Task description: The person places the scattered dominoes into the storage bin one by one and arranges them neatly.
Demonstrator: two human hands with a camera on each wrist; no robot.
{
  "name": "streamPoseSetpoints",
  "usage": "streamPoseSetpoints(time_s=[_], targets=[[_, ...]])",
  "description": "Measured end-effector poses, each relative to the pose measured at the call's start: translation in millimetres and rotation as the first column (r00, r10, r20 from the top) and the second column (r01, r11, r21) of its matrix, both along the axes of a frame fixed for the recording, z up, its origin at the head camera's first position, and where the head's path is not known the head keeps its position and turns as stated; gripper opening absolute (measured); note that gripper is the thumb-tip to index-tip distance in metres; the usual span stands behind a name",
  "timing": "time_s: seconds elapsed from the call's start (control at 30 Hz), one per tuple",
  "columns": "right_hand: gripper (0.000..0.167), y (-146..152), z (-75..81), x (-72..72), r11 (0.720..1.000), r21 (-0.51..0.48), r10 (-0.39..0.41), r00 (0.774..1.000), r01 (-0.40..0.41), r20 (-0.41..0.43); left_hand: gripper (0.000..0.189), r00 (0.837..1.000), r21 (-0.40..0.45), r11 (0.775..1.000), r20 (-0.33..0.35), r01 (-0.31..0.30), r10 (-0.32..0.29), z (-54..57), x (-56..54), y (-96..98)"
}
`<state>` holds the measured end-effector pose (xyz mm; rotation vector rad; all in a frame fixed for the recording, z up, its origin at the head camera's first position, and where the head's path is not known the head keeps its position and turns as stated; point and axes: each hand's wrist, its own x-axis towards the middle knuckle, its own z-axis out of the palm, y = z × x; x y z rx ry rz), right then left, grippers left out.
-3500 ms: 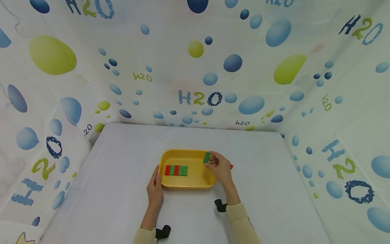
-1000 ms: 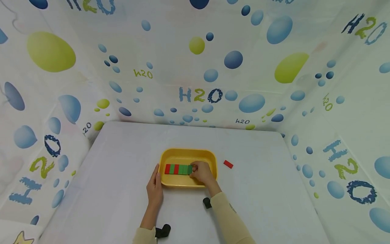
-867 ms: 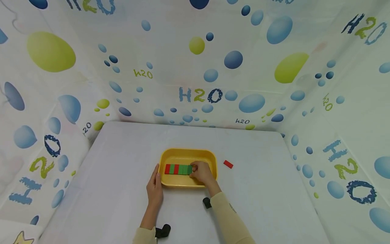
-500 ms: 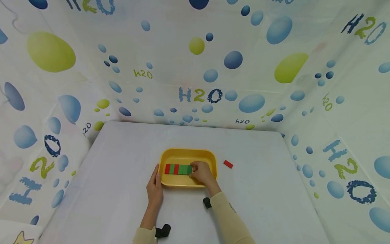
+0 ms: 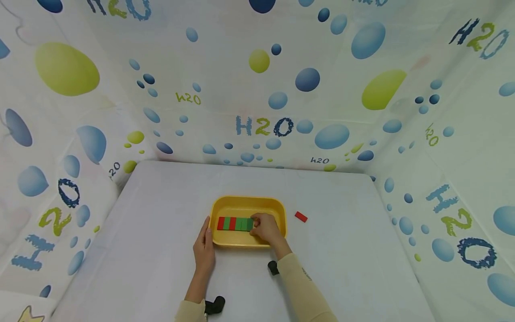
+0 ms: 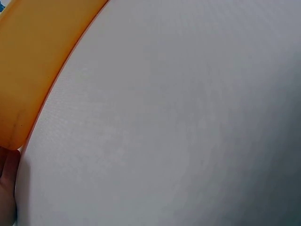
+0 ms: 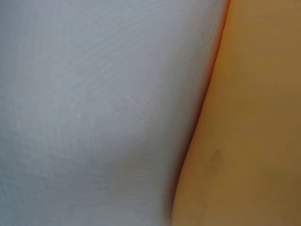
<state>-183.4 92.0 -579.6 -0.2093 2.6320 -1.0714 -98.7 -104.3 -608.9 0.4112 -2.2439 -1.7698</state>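
In the head view a yellow tray (image 5: 265, 204) lies on the white table. Inside it a row of flat tiles runs from left to right: a red tile (image 5: 221, 223), a green one, another red one, then further green ones. My right hand (image 5: 266, 228) reaches over the tray and pinches the green tile (image 5: 250, 224) at the row's right end between thumb and fingers. My left hand (image 5: 204, 250) rests along the tray's left side with its fingers fairly straight. The wrist views show the tray's outer wall (image 6: 37, 61) and, at lower left, part of the left hand.
A single red tile (image 5: 301, 217) lies on the table (image 5: 354, 250) right of the tray. Black wrist cameras (image 5: 215, 305) sit at both sleeves. A patterned curtain (image 5: 261, 103) with blue and green drops stands around the back and sides.
Since the earliest frame my right hand has carried the green tile left and down to the row's end, uncovering the loose red tile. Over the last second almost nothing has moved.
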Motion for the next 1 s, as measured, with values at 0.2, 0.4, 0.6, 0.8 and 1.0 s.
streamPoseSetpoints(time_s=[0.2, 0.4, 0.6, 0.8, 1.0], targets=[[0.043, -0.5, 1.8, 1.1, 1.0, 0.004, 0.007, 1.0, -0.006, -0.008, 0.044, 1.0, 0.011, 1.0, 0.018, 0.009, -0.009, 1.7, 0.9, -0.6], [0.043, -0.6, 2.5, 0.9, 1.0, 0.001, 0.011, 1.0, -0.011, -0.01, 0.044, 1.0, 0.009, 1.0, 0.025, 0.01, -0.01, 2.4, 0.9, -0.5], [0.044, -0.4, 2.9, 1.2, 1.0, 0.003, 0.005, 1.0, -0.005, -0.007, 0.044, 1.0, 0.011, 1.0, 0.021, 0.009, -0.009, 2.7, 1.2, 0.3], [0.045, -0.1, 4.5, 2.2, 1.0, 0.002, 0.012, 1.0, -0.012, -0.018, 0.044, 1.0, 0.004, 1.0, -0.003, 0.004, -0.004, 0.9, 0.0, 0.3], [0.048, 0.3, 6.9, 3.9, 1.0, -0.023, 0.018, 0.999, -0.018, -0.029, 0.043, 1.0, -0.006, 1.0, -0.023, -0.003, 0.003, -1.5, -0.8, -0.4]])
